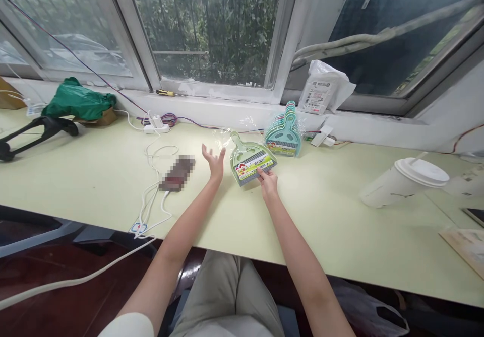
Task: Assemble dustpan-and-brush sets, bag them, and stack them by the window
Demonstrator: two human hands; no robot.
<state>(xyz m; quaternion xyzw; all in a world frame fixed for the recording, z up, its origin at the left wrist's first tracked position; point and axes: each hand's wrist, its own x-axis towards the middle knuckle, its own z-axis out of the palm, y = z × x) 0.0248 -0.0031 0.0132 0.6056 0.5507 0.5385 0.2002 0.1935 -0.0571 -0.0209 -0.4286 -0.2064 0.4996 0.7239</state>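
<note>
While the right hand (269, 183) pinches the dustpan set (252, 165) by its lower edge, between both hands, the spread, empty left hand (215, 165) could best steady the handle (236, 139).

One dustpan (254, 162) is held at its near edge by the right hand (268, 182), left hand (215, 164) just left of it. The dustpan stack (286, 133) is parked behind, bit to the right. A pixelated item (177, 174) is dumped further left on the table (325, 226), a cup (401, 183) plonked way right.
</note>
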